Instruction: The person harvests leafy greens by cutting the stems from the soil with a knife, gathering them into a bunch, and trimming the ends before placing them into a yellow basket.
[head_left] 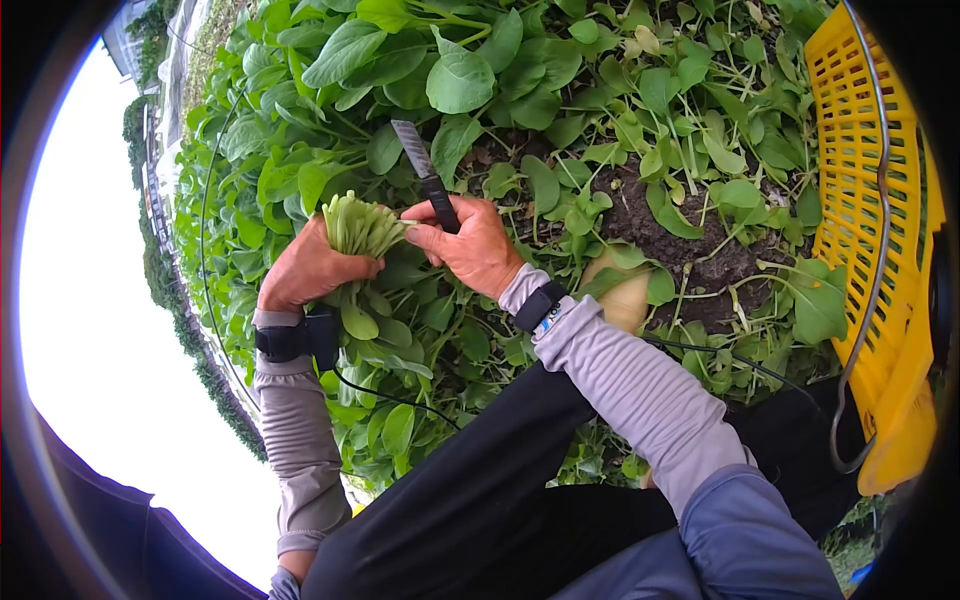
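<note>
My left hand (312, 268) is wrapped round a bunch of leafy greens (362, 226), its pale cut stem ends facing up and its leaves hanging below. A snap-off utility knife (436, 190) with a black handle is held in my right hand (475, 245), blade pointing up and away. The right thumb and forefinger pinch together at the right edge of the stems, touching one of them. Dark straps circle both wrists, over grey sleeves.
A yellow plastic crate (868, 200) with a metal wire handle (884, 180) stands at the right. Dense green plants (460, 80) grow ahead and to the left. Bare soil (690, 235) with loose leaves lies right of my hands. Thin black cables run from the wrist straps.
</note>
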